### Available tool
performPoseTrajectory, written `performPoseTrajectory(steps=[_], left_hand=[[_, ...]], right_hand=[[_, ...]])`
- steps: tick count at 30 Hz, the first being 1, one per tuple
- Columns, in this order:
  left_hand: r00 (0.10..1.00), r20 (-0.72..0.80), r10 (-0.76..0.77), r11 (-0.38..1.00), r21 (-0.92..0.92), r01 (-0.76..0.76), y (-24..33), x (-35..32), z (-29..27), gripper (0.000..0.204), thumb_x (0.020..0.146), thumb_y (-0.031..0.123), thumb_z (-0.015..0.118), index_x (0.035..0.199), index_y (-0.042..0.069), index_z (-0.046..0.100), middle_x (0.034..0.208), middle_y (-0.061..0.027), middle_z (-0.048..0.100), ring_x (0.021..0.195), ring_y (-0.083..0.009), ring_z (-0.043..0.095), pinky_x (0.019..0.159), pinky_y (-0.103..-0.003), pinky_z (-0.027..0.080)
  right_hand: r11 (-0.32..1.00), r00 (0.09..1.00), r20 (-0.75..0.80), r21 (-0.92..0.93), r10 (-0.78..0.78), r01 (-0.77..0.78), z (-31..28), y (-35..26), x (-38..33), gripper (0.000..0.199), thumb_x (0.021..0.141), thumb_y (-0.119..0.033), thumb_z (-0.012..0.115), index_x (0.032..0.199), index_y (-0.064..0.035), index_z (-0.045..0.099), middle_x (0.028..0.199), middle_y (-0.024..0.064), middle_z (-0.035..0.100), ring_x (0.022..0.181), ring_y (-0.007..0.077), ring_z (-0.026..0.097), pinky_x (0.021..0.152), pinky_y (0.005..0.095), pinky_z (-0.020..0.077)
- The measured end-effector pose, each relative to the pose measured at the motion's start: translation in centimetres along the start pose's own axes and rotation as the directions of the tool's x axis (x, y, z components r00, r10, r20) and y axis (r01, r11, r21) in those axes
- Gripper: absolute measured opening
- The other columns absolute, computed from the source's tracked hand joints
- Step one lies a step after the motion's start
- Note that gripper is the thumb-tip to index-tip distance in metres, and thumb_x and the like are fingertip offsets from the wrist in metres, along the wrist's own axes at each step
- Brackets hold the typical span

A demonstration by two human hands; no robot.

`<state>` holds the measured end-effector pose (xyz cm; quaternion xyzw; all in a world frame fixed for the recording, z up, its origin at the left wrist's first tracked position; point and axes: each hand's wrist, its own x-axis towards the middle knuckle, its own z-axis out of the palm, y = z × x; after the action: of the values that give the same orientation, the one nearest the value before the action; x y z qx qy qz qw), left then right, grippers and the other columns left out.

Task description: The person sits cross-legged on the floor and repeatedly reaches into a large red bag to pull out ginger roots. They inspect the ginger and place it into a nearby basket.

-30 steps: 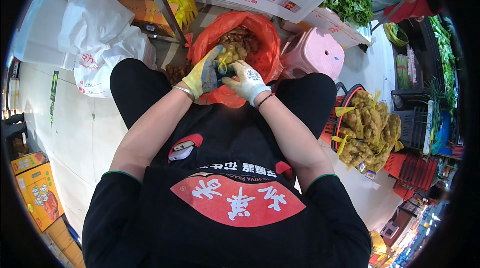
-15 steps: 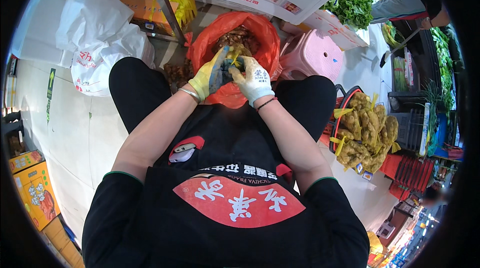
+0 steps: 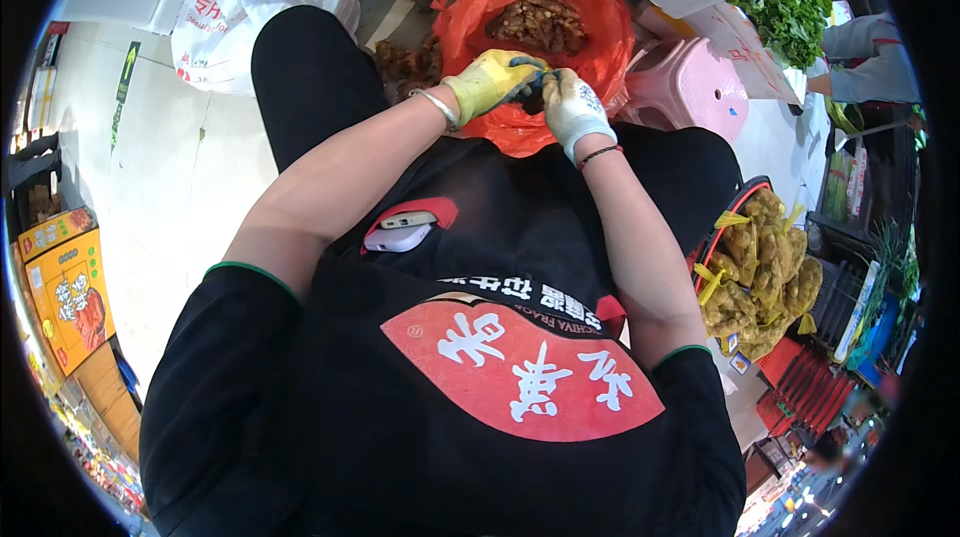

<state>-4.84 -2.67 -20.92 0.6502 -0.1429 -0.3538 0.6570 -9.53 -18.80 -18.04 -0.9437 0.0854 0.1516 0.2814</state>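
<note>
Both my gloved hands meet above the near rim of a red plastic bag (image 3: 610, 52). My left hand (image 3: 492, 83), in a yellow glove with blue-grey fingers, is closed, its fingertips against those of my right hand (image 3: 574, 109). That one wears a white glove with dark printing and is closed too, in a pinch. Whatever they grip between them is hidden by the fingers; just below, a dark patch shows. Knobbly brown ginger roots (image 3: 540, 24) lie inside the bag, beyond my hands.
Left of the bag lie more brown roots (image 3: 410, 67), near a white plastic sack (image 3: 265, 12). To the right stand a pink stool (image 3: 700, 87) and a basket with several yellow net bags of ginger (image 3: 765, 272). A person's sleeve (image 3: 870, 72) shows at upper right.
The view has shifted, so the scene sits farther right and higher. My left hand has turned with its back upward. The yellow netting seen between my gloves earlier is out of sight.
</note>
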Motion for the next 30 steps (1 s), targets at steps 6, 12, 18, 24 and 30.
performPoseTrajectory(steps=[6, 12, 18, 24, 30], left_hand=[[0.940, 0.127, 0.315, 0.837, 0.429, -0.339, -1.8, 0.8, -2.2, 0.030, 0.095, 0.018, 0.050, 0.115, -0.003, 0.057, 0.102, -0.0114, 0.063, 0.081, -0.0158, 0.063, 0.076, -0.029, 0.052], [0.999, 0.011, 0.053, 0.981, 0.185, -0.054, 1.4, 0.2, -0.9, 0.027, 0.092, 0.020, 0.055, 0.109, 0.000, 0.060, 0.092, -0.0056, 0.064, 0.083, -0.0108, 0.059, 0.076, -0.027, 0.048], [0.897, -0.091, 0.433, 0.746, 0.594, -0.300, 1.8, 0.6, -0.6, 0.026, 0.088, 0.013, 0.055, 0.112, 0.004, 0.057, 0.097, -0.0155, 0.062, 0.092, -0.0297, 0.061, 0.081, -0.037, 0.048], [0.868, -0.141, 0.476, 0.817, 0.435, -0.378, 2.9, -0.1, -0.3, 0.031, 0.089, 0.011, 0.054, 0.118, 0.000, 0.054, 0.103, -0.0134, 0.064, 0.096, -0.0228, 0.062, 0.082, -0.033, 0.049], [0.679, -0.050, 0.733, 0.352, 0.882, -0.314, 3.7, -0.8, 1.8, 0.022, 0.090, 0.011, 0.050, 0.108, 0.005, 0.061, 0.101, -0.0130, 0.062, 0.100, -0.0331, 0.055, 0.096, -0.044, 0.038]], right_hand=[[0.974, 0.991, 0.053, 0.198, -0.125, 0.112, 0.3, 0.8, 0.7, 0.034, 0.091, -0.029, 0.049, 0.103, 0.0012, 0.056, 0.098, 0.0285, 0.061, 0.096, 0.0426, 0.058, 0.081, 0.0465, 0.0452], [0.976, 0.978, 0.081, 0.114, -0.193, 0.184, -1.4, 0.9, 0.9, 0.024, 0.090, -0.026, 0.048, 0.098, -0.0056, 0.059, 0.092, 0.0222, 0.063, 0.090, 0.0392, 0.060, 0.077, 0.0460, 0.0459], [0.970, 0.982, 0.075, 0.183, -0.176, 0.160, -1.0, 1.0, 1.2, 0.030, 0.089, -0.032, 0.048, 0.100, -0.0073, 0.061, 0.094, 0.0210, 0.064, 0.092, 0.0385, 0.060, 0.081, 0.0454, 0.0472], [0.827, 0.981, 0.021, 0.542, -0.193, 0.151, -0.5, -0.1, 0.9, 0.029, 0.085, -0.030, 0.053, 0.096, -0.0054, 0.063, 0.085, 0.0179, 0.066, 0.081, 0.0330, 0.065, 0.072, 0.0406, 0.0511], [0.636, 0.987, -0.051, 0.759, -0.152, 0.138, -0.8, -1.5, 0.4, 0.024, 0.087, -0.021, 0.053, 0.091, 0.0012, 0.062, 0.072, 0.0080, 0.062, 0.064, 0.0149, 0.058, 0.057, 0.0309, 0.0472]])
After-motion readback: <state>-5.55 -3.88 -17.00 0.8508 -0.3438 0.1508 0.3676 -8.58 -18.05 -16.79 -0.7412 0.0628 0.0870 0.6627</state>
